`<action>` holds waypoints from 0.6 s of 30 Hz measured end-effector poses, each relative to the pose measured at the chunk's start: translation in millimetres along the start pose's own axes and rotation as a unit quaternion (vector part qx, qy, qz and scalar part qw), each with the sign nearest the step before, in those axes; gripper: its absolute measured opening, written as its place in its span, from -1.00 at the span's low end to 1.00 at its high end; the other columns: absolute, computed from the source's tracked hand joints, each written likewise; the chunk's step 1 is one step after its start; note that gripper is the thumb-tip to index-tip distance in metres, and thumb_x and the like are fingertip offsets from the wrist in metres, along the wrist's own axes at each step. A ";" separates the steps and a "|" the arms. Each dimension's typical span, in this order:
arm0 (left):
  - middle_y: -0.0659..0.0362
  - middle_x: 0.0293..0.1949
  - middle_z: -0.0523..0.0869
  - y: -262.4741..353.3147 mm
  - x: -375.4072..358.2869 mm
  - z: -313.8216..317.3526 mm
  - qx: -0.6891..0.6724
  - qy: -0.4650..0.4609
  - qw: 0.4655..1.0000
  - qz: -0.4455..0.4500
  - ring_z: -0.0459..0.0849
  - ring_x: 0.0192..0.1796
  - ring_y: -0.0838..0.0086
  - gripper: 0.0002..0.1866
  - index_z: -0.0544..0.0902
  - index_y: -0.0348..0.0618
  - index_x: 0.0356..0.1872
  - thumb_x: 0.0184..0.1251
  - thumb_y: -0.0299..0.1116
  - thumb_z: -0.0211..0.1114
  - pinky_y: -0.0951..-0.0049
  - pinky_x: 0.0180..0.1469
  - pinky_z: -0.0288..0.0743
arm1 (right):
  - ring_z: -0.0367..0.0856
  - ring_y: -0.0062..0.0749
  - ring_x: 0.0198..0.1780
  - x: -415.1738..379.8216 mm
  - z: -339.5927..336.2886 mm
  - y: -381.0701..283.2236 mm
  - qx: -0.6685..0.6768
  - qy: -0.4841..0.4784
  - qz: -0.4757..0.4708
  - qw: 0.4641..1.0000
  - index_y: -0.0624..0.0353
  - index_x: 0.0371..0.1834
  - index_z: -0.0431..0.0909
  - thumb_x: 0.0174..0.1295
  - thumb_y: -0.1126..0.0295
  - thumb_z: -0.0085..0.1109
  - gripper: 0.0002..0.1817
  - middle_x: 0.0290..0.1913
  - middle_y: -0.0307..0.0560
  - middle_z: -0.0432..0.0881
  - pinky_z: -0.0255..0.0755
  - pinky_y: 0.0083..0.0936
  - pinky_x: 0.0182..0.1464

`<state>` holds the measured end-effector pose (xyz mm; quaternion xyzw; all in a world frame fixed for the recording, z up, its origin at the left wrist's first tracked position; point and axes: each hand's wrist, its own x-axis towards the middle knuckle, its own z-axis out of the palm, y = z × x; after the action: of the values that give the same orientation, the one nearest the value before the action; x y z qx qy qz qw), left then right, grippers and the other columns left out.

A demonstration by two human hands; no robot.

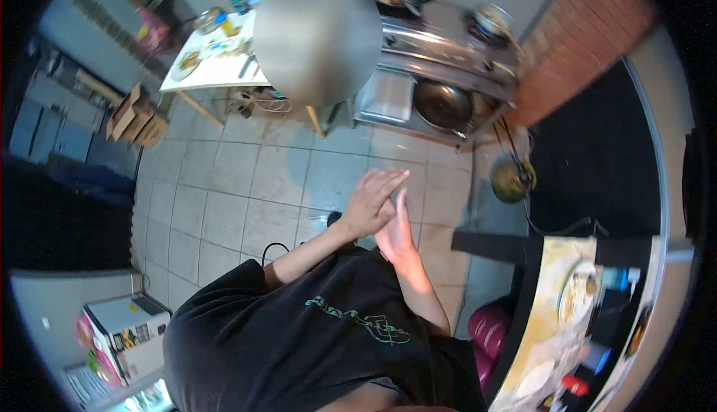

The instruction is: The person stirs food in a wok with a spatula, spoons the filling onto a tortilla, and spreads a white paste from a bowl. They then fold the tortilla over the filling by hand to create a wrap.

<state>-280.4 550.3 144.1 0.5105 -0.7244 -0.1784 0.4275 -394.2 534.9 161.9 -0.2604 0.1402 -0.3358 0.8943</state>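
Floor (pixel 231 207) beneath hands (pixel 366 207) (pixel 397 236); stove (pixel 448 55) beyond

1 wide head-worn view — facing forward and steeply down, hands (pixel 367 209) near mid-frame.

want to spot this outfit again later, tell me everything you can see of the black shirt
The black shirt is worn by the person and fills the lower middle of the view. It looks like soft, matte fabric, with loose folds and short sleeves. A thin greenish print, lettering beside an outlined drawing, runs across the front; the words are too small to read. The left hand and right hand meet in front of it; whether either touches the cloth is hard to tell.
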 end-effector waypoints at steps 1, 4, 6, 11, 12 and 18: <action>-0.03 0.41 0.37 -29.1 -5.6 -24.1 0.035 0.026 0.993 -0.108 0.30 0.44 -0.01 -0.25 0.28 -0.19 0.43 0.46 0.22 -0.15 -0.09 0.47 0.03 | -0.06 -0.09 0.59 18.9 13.3 1.8 -0.050 -0.015 0.029 0.998 0.02 0.61 -0.15 0.45 -0.31 -0.44 -0.16 0.60 -0.05 -0.06 -0.07 -0.15 0.54; -0.01 0.39 0.40 -130.4 -44.3 -98.3 -0.229 0.160 0.859 -0.428 0.35 0.42 0.05 -0.29 0.31 -0.14 0.41 0.50 0.22 -0.19 -0.11 0.43 0.12 | -0.06 -0.09 0.59 82.0 61.3 17.0 -0.205 -0.088 0.034 0.974 0.08 0.60 -0.13 0.41 -0.30 -0.26 -0.11 0.59 0.02 -0.03 -0.09 -0.14 0.53; -0.01 0.38 0.41 -168.2 -57.7 -143.0 -0.502 0.249 0.619 -0.550 0.36 0.41 0.08 -0.31 0.32 -0.11 0.40 0.52 0.21 -0.21 -0.10 0.41 0.17 | -0.08 -0.08 0.60 126.6 107.7 26.6 -0.412 -0.227 -0.080 0.879 0.12 0.59 -0.07 0.38 -0.26 -0.11 -0.09 0.59 0.06 -0.02 -0.13 -0.09 0.53; 0.00 0.38 0.39 -133.8 -43.3 -228.5 -0.690 0.274 0.591 -0.316 0.44 0.33 0.18 -0.31 0.29 -0.12 0.41 0.54 0.22 -0.20 0.07 0.42 0.27 | 0.00 0.06 0.56 233.3 130.5 104.0 -0.735 -0.279 -0.193 0.587 -0.19 0.49 0.25 0.22 0.03 0.19 -0.27 0.57 -0.01 0.06 -0.21 0.15 0.52; 0.05 0.34 0.44 -125.4 -35.6 -242.1 -0.710 0.306 0.551 -0.313 0.51 0.27 0.26 -0.34 0.34 -0.11 0.37 0.55 0.21 -0.22 0.11 0.42 0.28 | 0.00 0.06 0.56 251.2 127.2 110.6 -0.732 -0.284 -0.194 0.588 -0.19 0.49 0.25 0.22 0.03 0.19 -0.27 0.57 -0.01 0.06 -0.21 0.15 0.52; -0.06 0.39 0.36 -142.5 -46.5 -292.2 -0.536 0.345 0.697 -0.330 0.44 0.34 0.24 -0.42 0.43 -0.21 0.29 0.60 0.07 -0.17 0.29 0.31 0.37 | 0.07 0.14 0.52 359.6 43.5 125.6 -0.762 -0.095 -0.074 0.636 0.05 0.43 0.29 0.36 0.19 0.12 -0.41 0.53 0.16 0.07 -0.03 -0.01 0.50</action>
<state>42.8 584.7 191.6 0.4269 -0.0937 -0.4775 0.7622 -45.0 389.1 100.2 -0.8895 0.2407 -0.1483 0.3591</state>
